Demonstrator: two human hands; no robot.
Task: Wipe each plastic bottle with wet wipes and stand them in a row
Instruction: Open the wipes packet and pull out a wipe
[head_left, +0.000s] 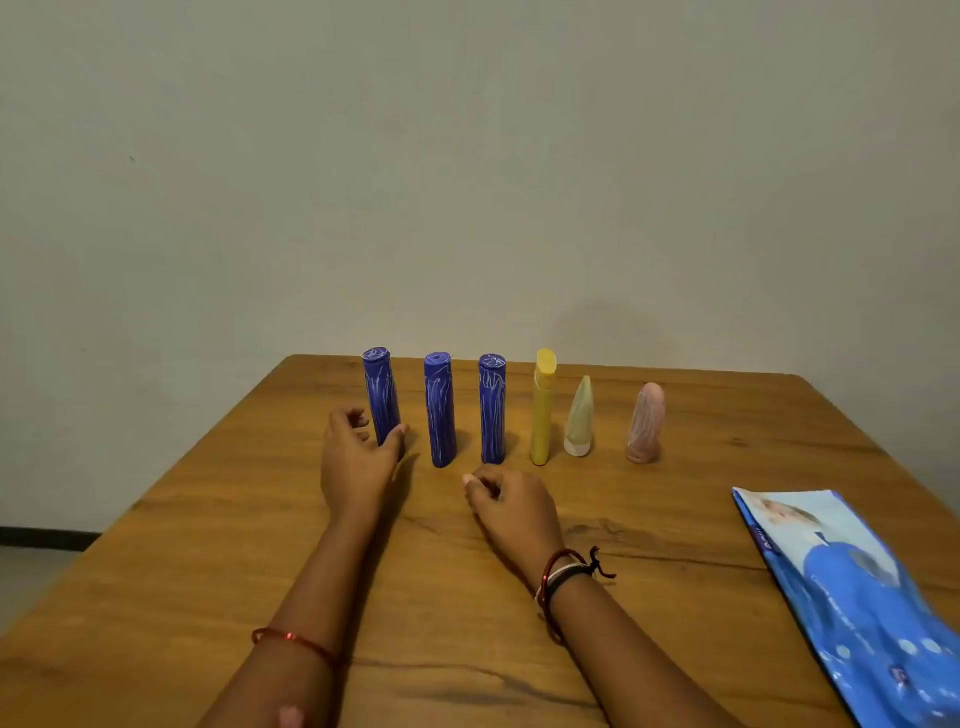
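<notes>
**Row standing — final placement check**

Six bottles stand upright in one row across the wooden table (675, 519): three tall blue plastic bottles (440, 410), a yellow plastic bottle (542, 410), a pale tapered bottle (578, 418) and a pink one (645, 423).

The left hand (358, 462) curls around the base of the leftmost blue bottle (381, 395), thumb touching it. The right hand (511, 506) rests loosely curled on the table, holding nothing (no wipe is visible).

Judged stage: near completion — next, release without tipping.

The blue wet-wipes pack (852, 597) lies well apart, right. Nothing obstructs the row.
</notes>
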